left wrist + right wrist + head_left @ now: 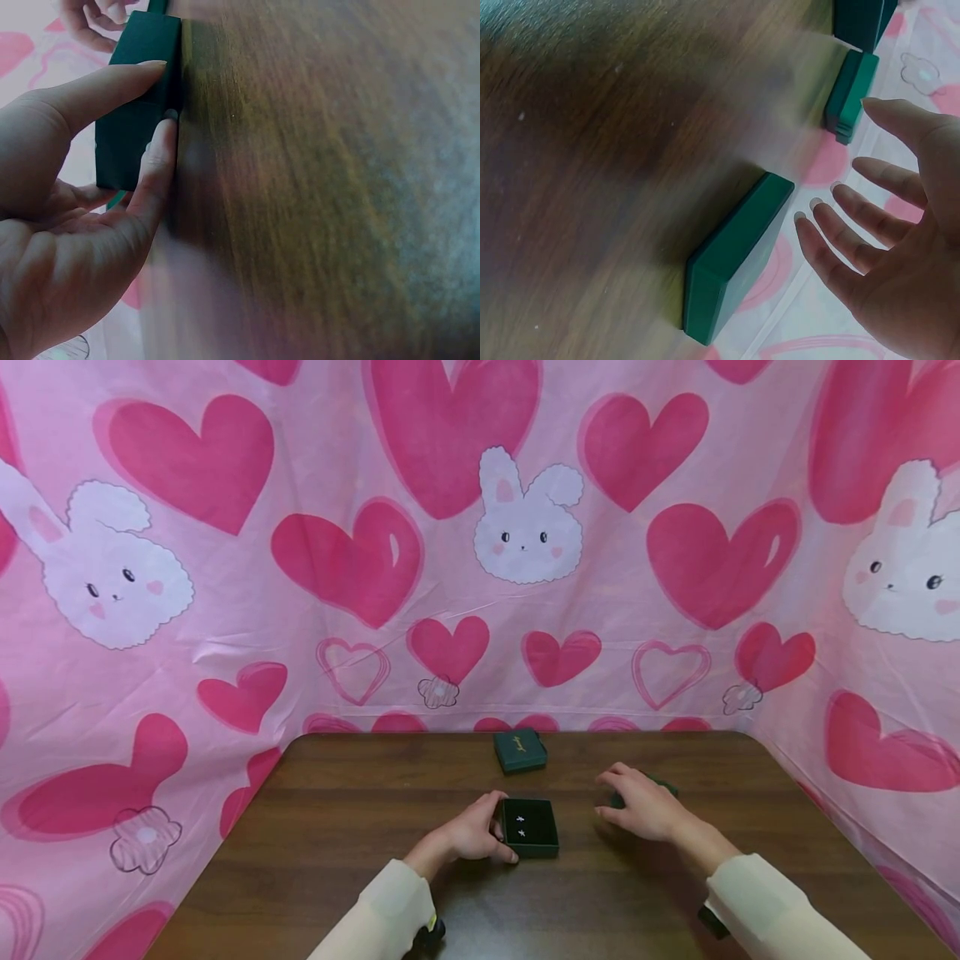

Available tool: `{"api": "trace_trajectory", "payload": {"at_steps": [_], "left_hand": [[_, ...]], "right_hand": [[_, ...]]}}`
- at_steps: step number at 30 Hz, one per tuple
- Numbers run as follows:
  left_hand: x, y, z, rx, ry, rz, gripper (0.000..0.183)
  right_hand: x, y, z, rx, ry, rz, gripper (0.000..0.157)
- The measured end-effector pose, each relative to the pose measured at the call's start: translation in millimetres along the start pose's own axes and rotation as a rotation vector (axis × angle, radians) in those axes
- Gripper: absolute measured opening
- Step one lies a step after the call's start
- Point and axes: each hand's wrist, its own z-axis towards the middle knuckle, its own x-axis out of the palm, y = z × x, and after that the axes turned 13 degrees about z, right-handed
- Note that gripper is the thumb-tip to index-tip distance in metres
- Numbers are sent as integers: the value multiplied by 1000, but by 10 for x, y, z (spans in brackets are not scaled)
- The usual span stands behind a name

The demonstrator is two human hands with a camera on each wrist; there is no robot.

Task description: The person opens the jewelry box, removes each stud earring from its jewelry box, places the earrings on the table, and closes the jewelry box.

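A dark green jewelry box (530, 828), lidless, stands on the table with a pair of small silvery earrings (521, 827) on its black insert. My left hand (476, 831) grips its left side, thumb at the near corner and fingers at the far one. In the left wrist view the thumb and a finger press the box's green side (120, 142). My right hand (645, 806) hovers apart with its fingers spread, holding nothing. Below it lies a green box lid (739, 259), mostly hidden by the hand in the head view.
A closed green box (521, 751) with gold lettering sits near the table's back edge. The brown wooden table (360, 793) is enclosed by pink cloth (525, 610) with hearts and rabbits at the back and both sides.
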Motion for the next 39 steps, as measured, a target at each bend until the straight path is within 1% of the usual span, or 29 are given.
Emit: {"api": "trace_trajectory", "payload": {"at_steps": [12,24,39], "left_hand": [[-6,5,-1,-6,4,-6,76],[2,13,0,-9,2,4,78],[-14,3,-1,-10,11,-3,76]], "right_hand": [[14,90,-6,9,2,26,47],[38,153,5,26,34,44,49],[65,233,13,10,39,47,50]]}}
